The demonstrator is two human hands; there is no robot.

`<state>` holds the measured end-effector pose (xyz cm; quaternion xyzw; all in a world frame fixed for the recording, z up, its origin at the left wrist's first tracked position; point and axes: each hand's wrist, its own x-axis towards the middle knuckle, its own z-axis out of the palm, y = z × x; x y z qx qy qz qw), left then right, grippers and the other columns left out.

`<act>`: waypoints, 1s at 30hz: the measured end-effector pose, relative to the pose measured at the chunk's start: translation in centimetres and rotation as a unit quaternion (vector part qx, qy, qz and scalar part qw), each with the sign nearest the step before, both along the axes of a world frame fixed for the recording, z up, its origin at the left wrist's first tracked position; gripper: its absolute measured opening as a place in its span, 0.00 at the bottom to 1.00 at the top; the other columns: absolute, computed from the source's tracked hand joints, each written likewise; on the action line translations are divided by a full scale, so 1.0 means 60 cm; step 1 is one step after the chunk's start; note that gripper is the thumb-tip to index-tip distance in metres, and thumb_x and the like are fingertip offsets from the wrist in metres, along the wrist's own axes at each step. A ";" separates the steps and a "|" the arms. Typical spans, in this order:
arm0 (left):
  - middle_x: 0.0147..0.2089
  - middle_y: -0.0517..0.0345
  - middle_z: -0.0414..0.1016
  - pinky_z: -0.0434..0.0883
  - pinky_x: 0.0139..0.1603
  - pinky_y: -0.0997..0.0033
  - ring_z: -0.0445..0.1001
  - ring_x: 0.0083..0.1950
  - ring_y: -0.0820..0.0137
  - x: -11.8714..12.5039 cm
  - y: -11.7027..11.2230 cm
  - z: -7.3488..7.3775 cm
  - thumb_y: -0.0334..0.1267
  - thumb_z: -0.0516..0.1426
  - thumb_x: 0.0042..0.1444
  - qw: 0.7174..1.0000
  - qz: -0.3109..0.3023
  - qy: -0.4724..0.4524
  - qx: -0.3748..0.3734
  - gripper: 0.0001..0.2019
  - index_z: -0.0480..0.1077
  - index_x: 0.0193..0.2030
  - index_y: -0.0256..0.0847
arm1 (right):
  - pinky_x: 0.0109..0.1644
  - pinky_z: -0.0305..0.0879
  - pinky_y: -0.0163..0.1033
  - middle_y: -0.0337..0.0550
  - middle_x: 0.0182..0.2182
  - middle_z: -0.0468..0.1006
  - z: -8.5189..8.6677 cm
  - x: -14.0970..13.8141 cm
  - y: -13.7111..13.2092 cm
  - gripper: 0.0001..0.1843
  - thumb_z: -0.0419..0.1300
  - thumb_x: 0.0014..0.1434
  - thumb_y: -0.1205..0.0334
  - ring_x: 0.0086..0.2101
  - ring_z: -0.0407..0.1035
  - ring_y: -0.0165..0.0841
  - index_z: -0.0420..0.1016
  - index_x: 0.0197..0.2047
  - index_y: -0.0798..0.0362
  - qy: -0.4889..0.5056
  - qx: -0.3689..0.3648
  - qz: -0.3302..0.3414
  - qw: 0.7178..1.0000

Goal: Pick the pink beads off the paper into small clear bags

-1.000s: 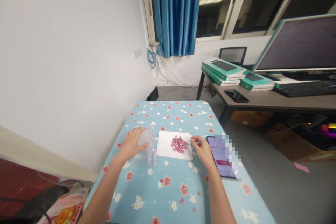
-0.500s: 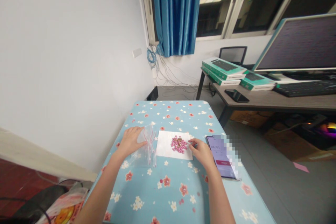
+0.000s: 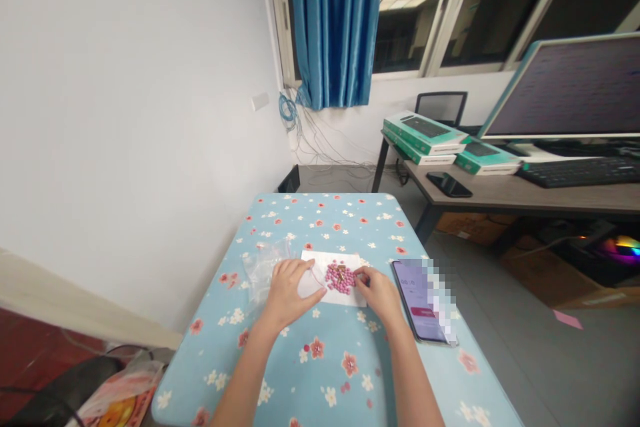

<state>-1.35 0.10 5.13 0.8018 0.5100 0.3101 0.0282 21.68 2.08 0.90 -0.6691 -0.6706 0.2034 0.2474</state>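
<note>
Well, left hand (image 3: 290,293) clamps crinkly zip bag (image 3: 261,268); right hand (image 3: 377,295), fingers together, touches round pink beads (image 3: 340,278).

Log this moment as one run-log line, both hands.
left hand over clear zip bag | right hand beside pink round pellets | pellets on white paper

left hand (image 3: 289,293) palm down, fingers curved — right hand (image 3: 376,293) palm down, fingertips bunched; the two just apart

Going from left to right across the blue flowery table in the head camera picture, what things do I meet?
Clear plastic bag → left hand → pile of small pink balls → right hand → phone
</note>
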 end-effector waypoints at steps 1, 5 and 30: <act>0.44 0.54 0.73 0.62 0.53 0.55 0.69 0.47 0.61 0.010 0.000 -0.009 0.47 0.60 0.50 1.000 0.003 -0.005 0.003 0.23 0.67 0.51 0.43 | 0.29 0.51 0.34 0.39 0.25 0.76 0.001 -0.001 0.000 0.12 0.52 0.55 0.58 0.29 0.69 0.33 0.76 0.36 0.50 0.003 0.001 -0.001 1.000; 0.45 0.53 0.72 0.62 0.54 0.55 0.68 0.48 0.61 0.036 0.001 -0.041 0.47 0.60 0.49 1.000 0.018 -0.015 0.005 0.24 0.66 0.53 0.43 | 0.28 0.51 0.34 0.39 0.24 0.75 0.003 0.000 -0.001 0.12 0.52 0.55 0.56 0.27 0.68 0.33 0.75 0.35 0.51 0.035 0.003 -0.010 0.999; 0.51 0.51 0.73 0.63 0.54 0.54 0.68 0.52 0.59 0.040 0.001 -0.086 0.45 0.60 0.50 0.997 -0.021 -0.070 -0.040 0.27 0.63 0.57 0.44 | 0.30 0.60 0.35 0.44 0.30 0.77 0.019 -0.019 -0.010 0.17 0.54 0.56 0.53 0.25 0.65 0.31 0.77 0.41 0.54 0.226 0.021 0.065 0.972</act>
